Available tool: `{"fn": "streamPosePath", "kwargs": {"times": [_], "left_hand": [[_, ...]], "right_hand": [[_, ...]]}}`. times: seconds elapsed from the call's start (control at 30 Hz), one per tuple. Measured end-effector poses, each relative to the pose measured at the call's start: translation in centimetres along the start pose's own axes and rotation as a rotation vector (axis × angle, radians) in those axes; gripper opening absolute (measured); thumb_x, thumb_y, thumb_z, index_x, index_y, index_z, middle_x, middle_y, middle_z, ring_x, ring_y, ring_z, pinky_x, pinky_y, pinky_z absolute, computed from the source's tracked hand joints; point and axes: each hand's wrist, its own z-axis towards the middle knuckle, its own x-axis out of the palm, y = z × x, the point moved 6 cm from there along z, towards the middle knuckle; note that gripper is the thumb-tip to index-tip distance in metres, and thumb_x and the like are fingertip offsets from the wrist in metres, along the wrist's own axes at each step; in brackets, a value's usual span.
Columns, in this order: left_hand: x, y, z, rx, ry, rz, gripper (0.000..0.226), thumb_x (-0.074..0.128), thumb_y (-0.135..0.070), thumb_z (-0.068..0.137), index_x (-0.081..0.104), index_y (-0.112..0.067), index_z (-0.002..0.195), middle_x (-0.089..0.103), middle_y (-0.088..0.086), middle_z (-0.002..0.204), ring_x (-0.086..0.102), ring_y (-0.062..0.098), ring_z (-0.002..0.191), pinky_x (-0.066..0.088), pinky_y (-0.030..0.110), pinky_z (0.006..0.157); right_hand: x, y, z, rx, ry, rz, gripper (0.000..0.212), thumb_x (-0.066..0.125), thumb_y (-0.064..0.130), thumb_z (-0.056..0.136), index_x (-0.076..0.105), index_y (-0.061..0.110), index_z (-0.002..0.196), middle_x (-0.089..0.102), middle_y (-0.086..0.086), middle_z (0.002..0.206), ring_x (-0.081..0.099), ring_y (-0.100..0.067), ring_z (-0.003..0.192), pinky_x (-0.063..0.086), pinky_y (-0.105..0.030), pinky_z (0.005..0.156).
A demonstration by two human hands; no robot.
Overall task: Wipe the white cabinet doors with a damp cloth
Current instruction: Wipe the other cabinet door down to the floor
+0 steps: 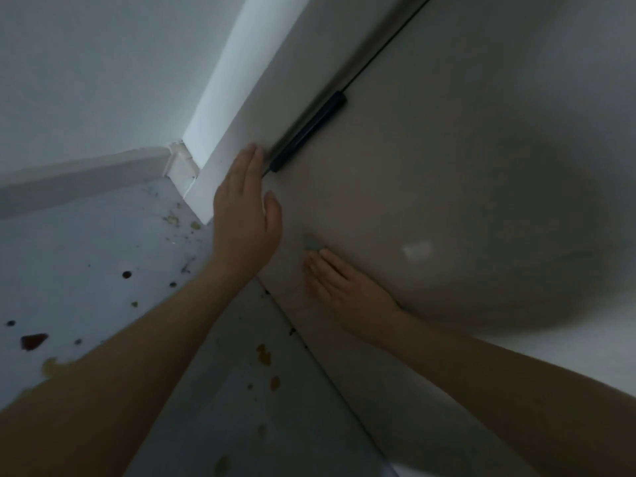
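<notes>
Two white cabinet doors fill the right side: a wide one (464, 173) and a narrower one (272, 98) to its left, with a dark seam between them. A dark bar handle (309, 132) runs along the seam. My left hand (246, 215) lies flat with straight fingers against the doors just below the handle. My right hand (340, 290) presses flat on the lower part of the wide door. A small pale green bit of cloth (312, 244) shows past its fingertips; the rest is hidden under the hand.
A pale speckled floor (103, 263) with coloured flecks spreads at lower left. A white skirting board (86, 173) runs along the grey wall (103, 63) to the cabinet's corner. A round shadow darkens the wide door.
</notes>
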Motion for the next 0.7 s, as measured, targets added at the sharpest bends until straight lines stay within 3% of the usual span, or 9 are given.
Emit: {"fn": "streamPosePath", "kwargs": {"times": [0.07,0.2,0.43,0.57,0.63,0.7], "left_hand": [[-0.5,0.8,0.4,-0.006,-0.026,0.038,0.053,0.041,-0.007,0.09,0.035,0.003,0.142,0.036,0.018,0.148,0.033,0.029,0.139,0.024,0.034,0.115],[-1.2,1.8,-0.2,-0.032,-0.024,0.08,0.053,0.041,-0.006,0.093,0.032,0.0,0.145,0.033,0.015,0.151,0.027,0.026,0.142,0.019,0.031,0.117],[-2.1,1.0,-0.7,-0.011,0.002,0.127,0.054,0.038,-0.008,0.091,0.033,-0.002,0.144,0.033,0.016,0.151,0.028,0.025,0.142,0.014,0.023,0.114],[-1.0,1.7,-2.0,-0.02,0.094,0.157,0.057,0.038,-0.012,0.09,0.031,-0.002,0.146,0.03,0.013,0.153,0.025,0.023,0.143,0.018,0.031,0.117],[-0.3,2.4,-2.3,-0.059,0.129,0.154,0.06,0.042,-0.006,0.091,0.024,-0.003,0.148,0.022,0.012,0.156,0.019,0.022,0.145,0.018,0.034,0.118],[0.2,2.7,-2.1,-0.094,0.157,0.122,0.069,0.044,0.001,0.088,0.016,-0.005,0.151,0.013,0.01,0.159,0.013,0.019,0.146,0.016,0.027,0.118]], "right_hand": [[-0.1,0.2,0.3,0.0,0.007,-0.025,0.057,0.02,0.023,0.098,0.016,-0.004,0.148,0.02,-0.023,0.154,0.017,-0.042,0.141,-0.004,-0.057,0.11],[0.6,1.1,0.7,-0.029,0.055,-0.081,0.064,0.017,0.027,0.1,-0.017,-0.013,0.137,-0.005,-0.022,0.157,-0.006,-0.041,0.143,-0.02,-0.056,0.102],[-0.6,0.4,8.2,0.01,-0.024,0.2,0.057,0.017,0.027,0.103,0.0,-0.003,0.148,0.001,-0.015,0.159,-0.004,-0.032,0.146,-0.011,-0.045,0.115],[-0.9,1.1,10.1,0.1,-0.131,0.294,0.053,0.021,0.024,0.103,0.009,0.0,0.149,0.007,-0.015,0.159,0.0,-0.029,0.146,-0.011,-0.04,0.117],[0.0,2.4,8.5,0.029,-0.07,0.287,0.053,0.017,0.027,0.104,0.006,0.002,0.15,0.005,-0.013,0.159,-0.004,-0.028,0.147,-0.014,-0.038,0.116],[0.6,4.4,7.2,-0.111,-0.057,0.167,0.056,0.014,0.029,0.104,0.002,-0.002,0.148,0.003,-0.015,0.159,-0.005,-0.033,0.146,-0.014,-0.043,0.115]]}}
